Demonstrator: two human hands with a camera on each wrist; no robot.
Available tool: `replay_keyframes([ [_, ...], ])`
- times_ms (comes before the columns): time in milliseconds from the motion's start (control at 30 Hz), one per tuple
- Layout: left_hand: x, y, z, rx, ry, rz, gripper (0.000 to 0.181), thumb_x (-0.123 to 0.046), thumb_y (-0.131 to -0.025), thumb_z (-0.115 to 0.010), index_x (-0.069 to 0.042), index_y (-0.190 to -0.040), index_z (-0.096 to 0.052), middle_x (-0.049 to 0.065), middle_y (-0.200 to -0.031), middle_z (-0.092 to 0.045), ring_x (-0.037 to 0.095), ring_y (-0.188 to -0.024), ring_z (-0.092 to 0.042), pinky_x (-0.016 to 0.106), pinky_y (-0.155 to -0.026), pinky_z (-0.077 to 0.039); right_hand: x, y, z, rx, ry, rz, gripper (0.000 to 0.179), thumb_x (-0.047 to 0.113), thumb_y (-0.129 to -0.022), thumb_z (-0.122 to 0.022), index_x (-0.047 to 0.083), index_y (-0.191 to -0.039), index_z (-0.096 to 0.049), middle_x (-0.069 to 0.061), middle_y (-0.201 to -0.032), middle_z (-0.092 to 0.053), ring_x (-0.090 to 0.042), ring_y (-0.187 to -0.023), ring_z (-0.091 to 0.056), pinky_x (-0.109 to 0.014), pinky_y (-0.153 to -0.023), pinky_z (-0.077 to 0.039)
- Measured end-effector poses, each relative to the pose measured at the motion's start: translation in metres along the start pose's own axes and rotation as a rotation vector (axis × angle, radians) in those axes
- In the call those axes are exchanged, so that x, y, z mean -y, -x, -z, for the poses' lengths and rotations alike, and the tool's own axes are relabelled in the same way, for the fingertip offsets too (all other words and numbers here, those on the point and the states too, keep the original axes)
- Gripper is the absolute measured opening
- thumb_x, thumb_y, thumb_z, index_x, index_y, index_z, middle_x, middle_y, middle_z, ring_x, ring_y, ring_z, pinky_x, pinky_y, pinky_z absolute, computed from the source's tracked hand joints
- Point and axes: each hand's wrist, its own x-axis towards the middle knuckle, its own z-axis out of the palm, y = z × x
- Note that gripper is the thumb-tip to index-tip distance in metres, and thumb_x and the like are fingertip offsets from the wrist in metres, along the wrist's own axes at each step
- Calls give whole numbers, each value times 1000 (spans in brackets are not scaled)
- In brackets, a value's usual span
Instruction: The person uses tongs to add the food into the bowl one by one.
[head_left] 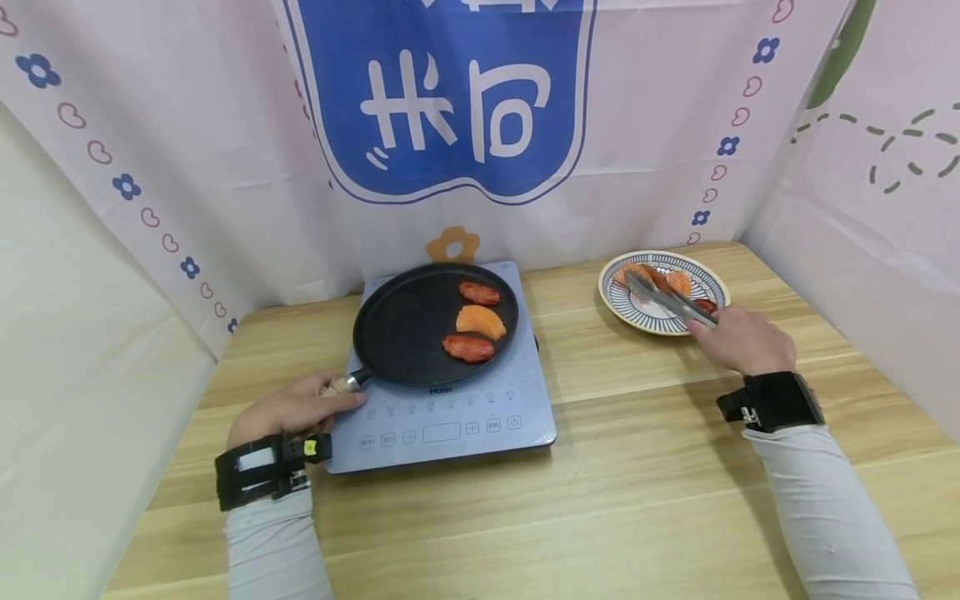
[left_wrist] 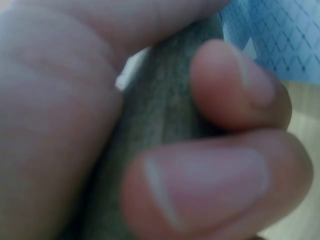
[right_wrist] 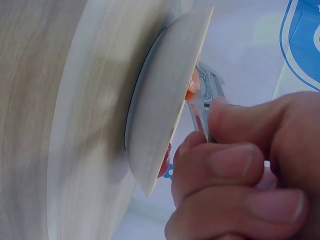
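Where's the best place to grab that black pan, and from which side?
By its handle, I'd say, coming from the near left: it juts out that way and is slim enough to wrap, while the black pan itself is wide, flat and round. The left hand grips it there.

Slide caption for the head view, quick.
Left hand grips the handle of a pan holding three food pieces; right hand holds tongs over a patterned plate.

White printed fabric backdrop [head_left: 652, 100] hangs across the upper frame, bearing a blue shield-shaped panel with white characters [head_left: 461, 92] at top centre and an orange flower print [head_left: 453, 233] below it. Light wood-grain tabletop [head_left: 637, 500] occupies the lower frame.
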Motion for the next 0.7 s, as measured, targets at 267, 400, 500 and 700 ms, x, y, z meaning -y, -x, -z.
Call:
replay_keyframes([
  [267,0,-1,0,-7,-37,-15,39,-38,-106,-63,-4,-120,-50,-5,-69,-54,8,-57,-50,24,-55,-47,2,2,1,-3,-15,9,59,60,-108,-40,4,-93,-56,-17,-84,-55,-33,-76,-56,-44,-60,-43],
  [400,0,-1,0,-3,-41,-17,40,-38,-106,-63,-4,-121,-50,-5,-69,-54,8,-57,-50,24,-54,-47,2,2,0,-16,-24,12,58,58,-108,-40,6,-91,-56,-15,-82,-54,-32,-75,-56,-43,-59,-42],
  [500,0,-1,0,-3,-53,-24,39,-37,-106,-63,-3,-121,-51,-5,-68,-53,8,-56,-50,23,-54,-46,3,2,1,-23,-26,14,58,59,-108,-40,6,-91,-57,-16,-84,-55,-32,-76,-56,-42,-59,-42],
  [700,-1,-2,1,-1,-61,-35,36,-36,-106,-63,-3,-116,-52,-6,-65,-52,7,-53,-48,23,-52,-44,5,3,2,-26,-28,16,60,61,-107,-39,5,-95,-58,-17,-86,-57,-34,-78,-57,-42,-59,-43],
])
